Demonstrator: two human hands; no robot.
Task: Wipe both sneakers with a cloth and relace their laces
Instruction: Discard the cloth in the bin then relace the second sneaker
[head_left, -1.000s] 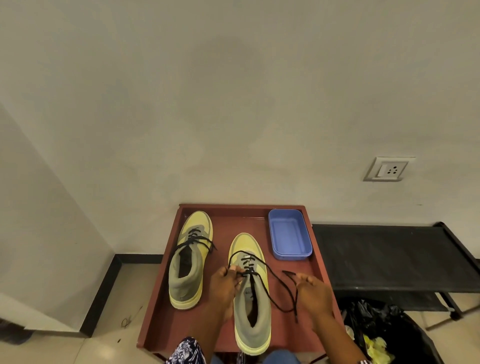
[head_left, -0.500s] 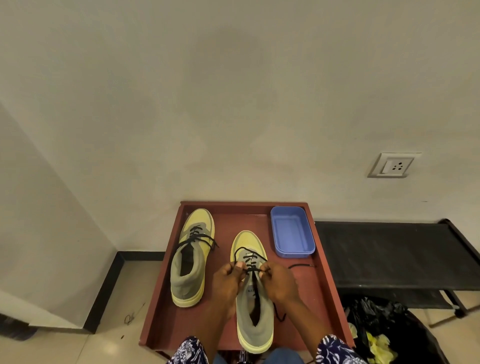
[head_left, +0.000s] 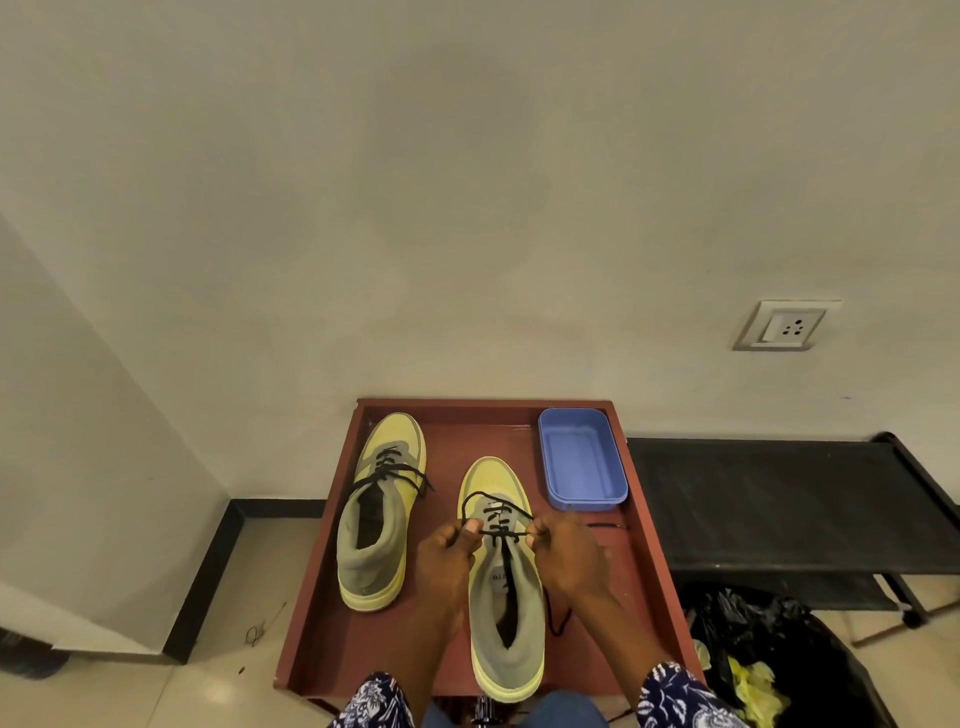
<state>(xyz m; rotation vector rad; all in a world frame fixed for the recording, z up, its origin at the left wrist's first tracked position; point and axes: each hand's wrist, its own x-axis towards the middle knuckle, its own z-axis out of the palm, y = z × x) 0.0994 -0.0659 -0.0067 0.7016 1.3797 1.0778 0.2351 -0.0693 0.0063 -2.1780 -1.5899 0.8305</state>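
Both hands reach forward over the near sneaker on the bench; left hand and right hand fingers curl, pinching its black lace stretched between them.

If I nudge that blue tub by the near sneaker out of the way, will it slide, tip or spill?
The blue tub looks like thin plastic and shows nothing inside, so it is probably light and should slide easily on the smooth red tray. It is low and wide, so tipping seems unlikely. Whether it holds any water cannot be told from here.
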